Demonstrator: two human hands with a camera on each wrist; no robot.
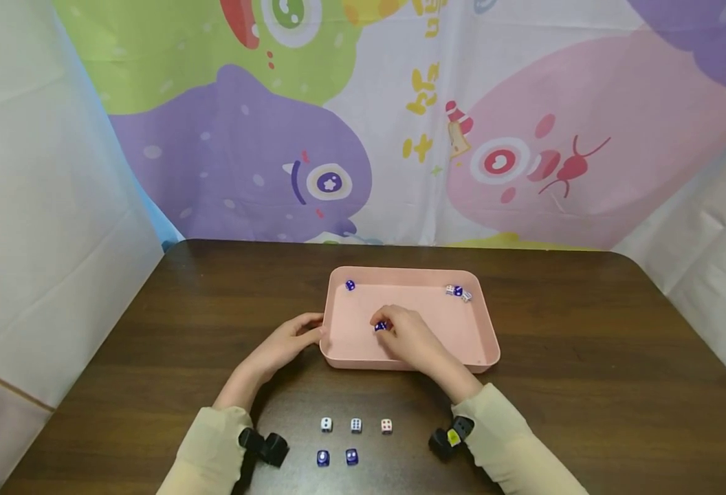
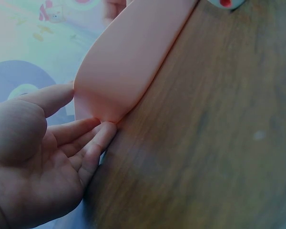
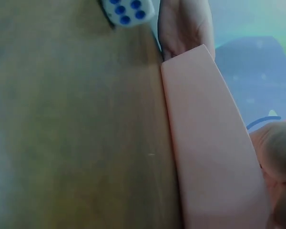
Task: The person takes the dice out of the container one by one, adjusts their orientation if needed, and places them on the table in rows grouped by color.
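A shallow pink tray (image 1: pixel 452 326) lies on the table. Inside it, my right hand (image 1: pixel 415 338) pinches a dark blue die (image 1: pixel 379 327) between thumb and fingers, left of the tray's middle. At the tray's left side, my left hand (image 1: pixel 287 342) rests its thumb and fairly straight fingers against the outer wall (image 2: pixel 119 67). Another blue die (image 1: pixel 350 284) sits in the back left corner of the tray. A second blue die (image 1: pixel 458 291) lies between two white dice at the back right. In the right wrist view the wall hides most of my right hand.
In front of the tray, three white dice (image 1: pixel 356 425) form a row, with two blue dice (image 1: pixel 322 458) in a row nearer me. The dark wooden table (image 1: pixel 586 357) reaches back to a cartoon-printed cloth (image 1: pixel 400 206). Pale cloth (image 1: pixel 60 206) hangs at both sides.
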